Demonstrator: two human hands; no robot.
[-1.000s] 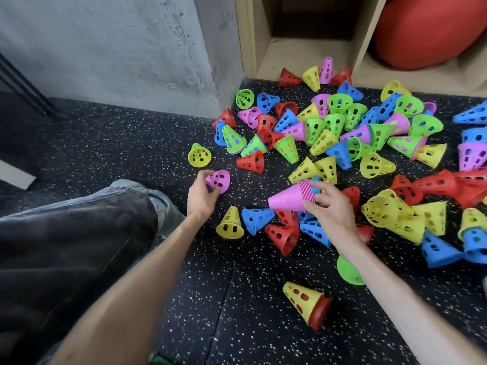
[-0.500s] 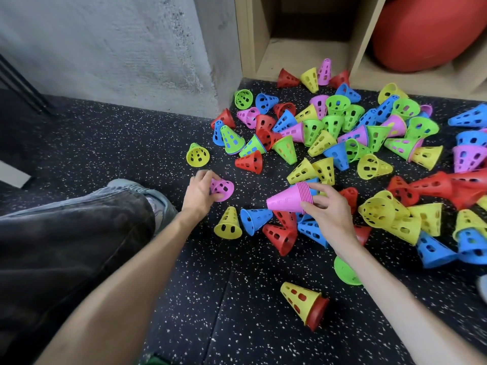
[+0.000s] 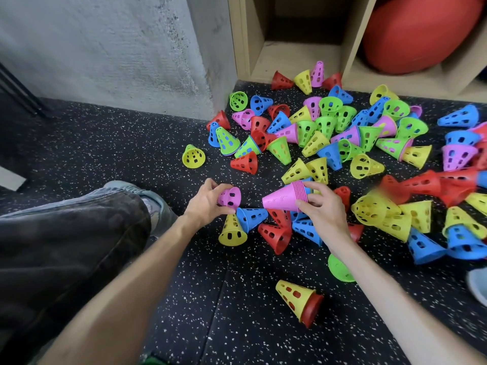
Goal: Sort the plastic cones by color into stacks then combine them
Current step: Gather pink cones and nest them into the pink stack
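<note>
The pink stack lies sideways in the right hand, fingers wrapped round its wide end, above the pile on the floor. Just left of the stack, the left hand pinches a loose pink cone. If that cone meets the stack's tip askew, it could jam or slip free.

Black speckled floor meets a grey concrete wall beside wooden shelving.
</note>
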